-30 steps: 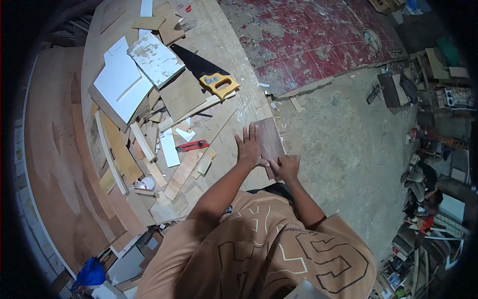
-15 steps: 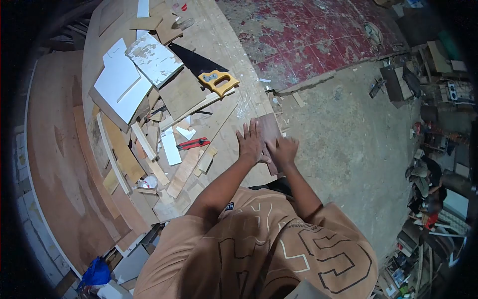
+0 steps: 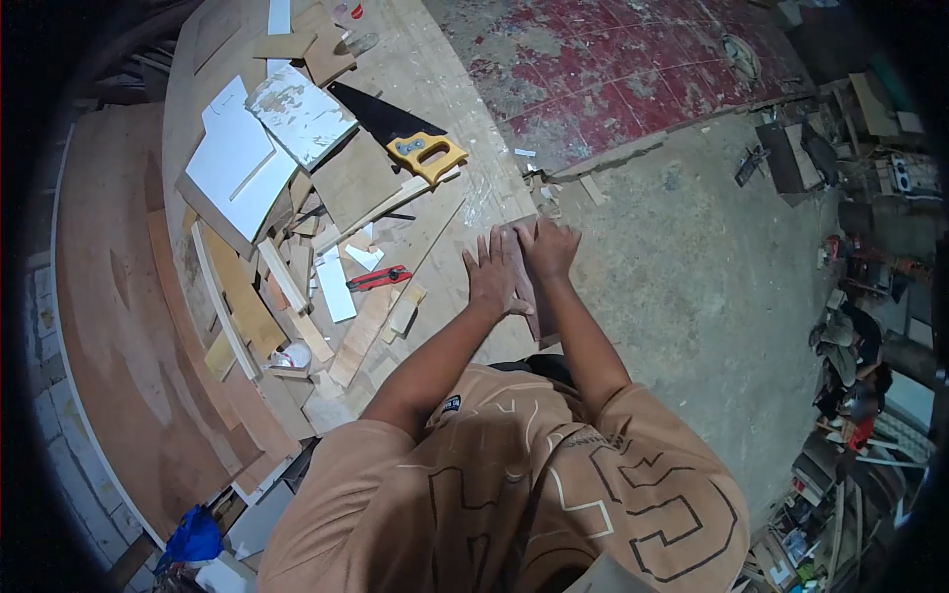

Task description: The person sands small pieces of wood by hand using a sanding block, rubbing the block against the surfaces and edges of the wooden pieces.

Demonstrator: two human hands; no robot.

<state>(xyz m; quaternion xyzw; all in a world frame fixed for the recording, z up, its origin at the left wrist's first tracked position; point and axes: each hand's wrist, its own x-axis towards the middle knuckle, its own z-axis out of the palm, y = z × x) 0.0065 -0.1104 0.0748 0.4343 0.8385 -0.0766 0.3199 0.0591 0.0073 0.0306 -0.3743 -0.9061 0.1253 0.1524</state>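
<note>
A narrow dark brown wooden board [image 3: 539, 316] lies along the right edge of the workbench, close to my body. My left hand [image 3: 490, 277] is flat with its fingers spread, pressing on the board's left side and the bench beside it. At the board's far end my right hand [image 3: 552, 249] rests on it with bent fingers; anything under those fingers is hidden. To the left of my hands lie a red utility knife [image 3: 380, 278] and a small wood block [image 3: 404, 310]. Farther off is a handsaw [image 3: 400, 133] with a yellow handle.
White panels [image 3: 232, 163], wood strips [image 3: 285, 277] and a round white container [image 3: 296, 357] crowd the workbench's [image 3: 489, 128] left half. A large brown panel [image 3: 109, 296] stands further left. Concrete floor [image 3: 662, 287] is on the right, with clutter [image 3: 860, 366] along its far side.
My right hand has slid away from my body along the board, from its middle to its far end. My left hand stays pressed in about the same place.
</note>
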